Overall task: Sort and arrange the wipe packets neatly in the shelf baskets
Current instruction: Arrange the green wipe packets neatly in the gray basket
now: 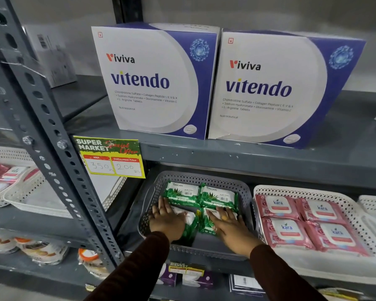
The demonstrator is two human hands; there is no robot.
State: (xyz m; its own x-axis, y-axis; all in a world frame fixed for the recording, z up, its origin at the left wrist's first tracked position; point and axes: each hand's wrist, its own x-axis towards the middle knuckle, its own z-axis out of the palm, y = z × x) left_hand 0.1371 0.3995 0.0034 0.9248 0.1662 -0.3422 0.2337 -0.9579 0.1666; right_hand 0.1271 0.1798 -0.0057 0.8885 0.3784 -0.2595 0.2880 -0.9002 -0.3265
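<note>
A grey perforated basket (195,178) on the middle shelf holds several green Origami wipe packets. Two packets (201,195) lie side by side along its back. My left hand (167,220) lies flat on the front-left green packet (190,222), fingers spread. My right hand (230,229) presses flat on the front-right green packet (207,223), a ring on one finger. Neither hand grips a packet. To the right, a white basket (354,210) holds pink Kara wipe packets (306,222) in a two-by-two layout.
Two large Vitendo boxes (226,83) stand on the shelf above. A yellow-green price tag (112,157) hangs from that shelf's edge. A slotted grey upright (52,153) rises at left. White baskets (13,187) with pink packets sit at far left. More goods lie on the lower shelf.
</note>
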